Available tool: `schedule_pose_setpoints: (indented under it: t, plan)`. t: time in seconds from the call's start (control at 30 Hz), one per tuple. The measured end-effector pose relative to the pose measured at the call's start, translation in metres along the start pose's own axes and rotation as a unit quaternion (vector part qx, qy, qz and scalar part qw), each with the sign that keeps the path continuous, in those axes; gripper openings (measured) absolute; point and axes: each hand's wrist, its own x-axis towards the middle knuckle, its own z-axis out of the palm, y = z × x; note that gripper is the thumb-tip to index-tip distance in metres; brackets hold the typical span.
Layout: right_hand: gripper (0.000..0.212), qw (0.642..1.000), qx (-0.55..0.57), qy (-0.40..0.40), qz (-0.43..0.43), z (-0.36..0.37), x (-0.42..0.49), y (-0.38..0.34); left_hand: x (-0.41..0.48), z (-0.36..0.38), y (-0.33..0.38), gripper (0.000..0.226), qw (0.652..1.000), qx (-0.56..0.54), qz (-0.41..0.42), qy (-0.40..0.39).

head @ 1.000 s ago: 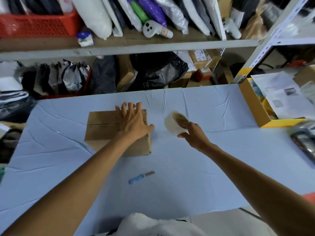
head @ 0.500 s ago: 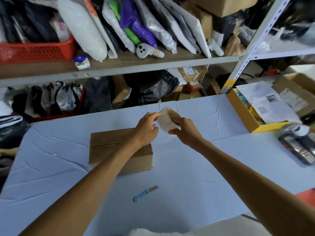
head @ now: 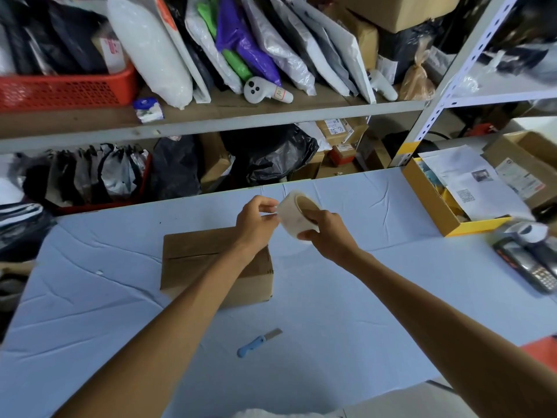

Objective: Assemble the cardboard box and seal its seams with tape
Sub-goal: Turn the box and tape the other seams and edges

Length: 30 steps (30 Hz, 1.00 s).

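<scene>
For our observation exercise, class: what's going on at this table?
A person is getting ready to tape the cardboard box. The right hand holds the roll of tape above the table; the fingers of the left hand pinch at its edge, apparently finding the loose end. The box sits folded shut, its top seam seemingly untaped. A blue-handled knife lies nearby.

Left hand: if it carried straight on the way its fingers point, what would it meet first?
The tape roll, almost at once. The left hand points its fingertips rightward at the roll's side, which the right hand grips above the table. Whether they already touch it is unclear.
</scene>
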Motion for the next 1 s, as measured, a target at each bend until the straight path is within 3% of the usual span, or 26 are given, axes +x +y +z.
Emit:
schedule_pose_setpoints:
  t: [0.13, 0.57, 0.8, 1.0]
  plan:
    - [0.049, 1.0, -0.017, 0.005, -0.025, 0.0, 0.002, -0.005, 0.005, 0.002, -0.002, 0.031, 0.998, -0.018, -0.055, 0.022]
    - [0.05, 0.999, 0.003, 0.02, -0.031, -0.007, 0.006, -0.013, 0.015, 0.009, -0.007, 0.029, 0.998, -0.029, -0.036, 0.041]
    - [0.049, 0.999, 0.02, 0.004, -0.03, -0.013, 0.007, -0.015, 0.016, 0.001, -0.012, 0.019, 0.991, 0.003, 0.125, 0.053]
    - [0.042, 0.998, -0.004, -0.064, -0.014, -0.016, 0.009, -0.011, 0.02, -0.004, -0.019, 0.007, 0.978, 0.063, 0.198, 0.026]
